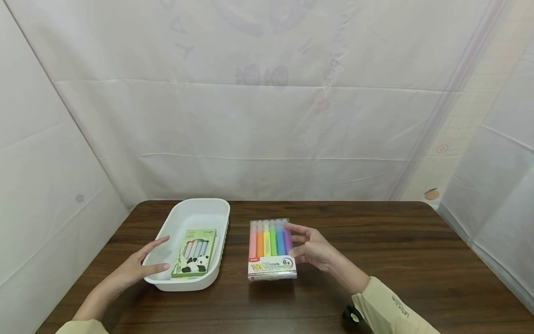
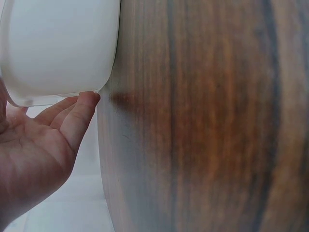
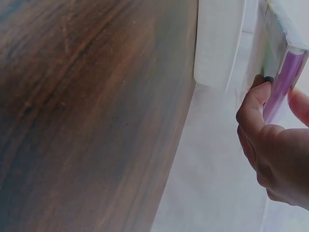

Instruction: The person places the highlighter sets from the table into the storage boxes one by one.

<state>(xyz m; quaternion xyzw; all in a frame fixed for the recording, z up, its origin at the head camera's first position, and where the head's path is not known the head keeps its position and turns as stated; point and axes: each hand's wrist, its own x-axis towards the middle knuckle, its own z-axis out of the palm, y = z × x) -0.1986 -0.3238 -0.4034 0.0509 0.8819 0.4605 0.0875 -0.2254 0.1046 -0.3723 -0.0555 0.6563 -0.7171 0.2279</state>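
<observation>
On the left of the table stands a white plastic basket [image 1: 224, 232]. Inside it lies a green box with a panda picture [image 1: 193, 255] and pens shown on its front. My left hand [image 1: 135, 268] rests at the basket's left side, thumb and index finger spread at the rim; in the left wrist view its fingers lie along the outer wall. My right hand [image 1: 314, 248] grips the right edge of a clear pack of highlighters [image 1: 271, 250], thumb in front and fingers behind. The pack is raised off the table and tilted, its purple side showing in the right wrist view.
The dark wooden table [image 1: 396, 260] reaches back to a pale curtain [image 1: 267, 139], with more cloth at both sides. A small black object [image 1: 351, 315] sits by the right sleeve. The basket is left of the highlighter pack, with a strip of table between them.
</observation>
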